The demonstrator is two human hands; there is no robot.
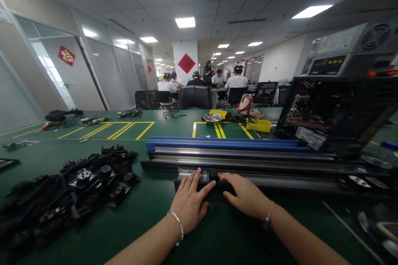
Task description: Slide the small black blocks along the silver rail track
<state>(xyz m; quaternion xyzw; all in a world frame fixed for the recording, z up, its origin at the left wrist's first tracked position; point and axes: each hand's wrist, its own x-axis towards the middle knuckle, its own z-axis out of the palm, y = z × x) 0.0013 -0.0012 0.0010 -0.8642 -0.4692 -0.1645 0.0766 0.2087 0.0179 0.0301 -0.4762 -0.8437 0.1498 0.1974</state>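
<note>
Head camera view: on the near side of the green table (149,232), you are reaching both bare forearms forward, with a silvery bracelet (175,227) circling the left wrist and a thinner bracelet (270,214) circling the right. Your left hand (190,205) is lying palm down with its fingers spread, unclenched, some fingertips resting on the nearest dark metal rail (280,183) and the index finger pointing to a small black part (213,174). That part is sitting at the rail, toward its left end, between your hands. Your right hand (247,194) is curving its fingers toward the part's right side; you cannot tell from this angle whether they are pinching it or only touching it.

To your left, a heap of black parts (93,190) is spreading over the tabletop. Beyond the nearest rail, more long metal rails (248,157) are lying side by side, a blue rail (224,142) farthest back. At your right, an open computer case (332,112) is standing near the rails' far end, with silver-grey boxes (351,47) stacked on top.

Farther back, yellow tape lines (146,130) are marking the table, and a metal bowl (213,119) is resting between the rails and a yellow tray (218,113); another yellow tray (259,125) is lying to the right. Past the table, office chairs (194,97) are standing before several people (236,80), most of them sitting, under lit ceiling panels (185,22).
</note>
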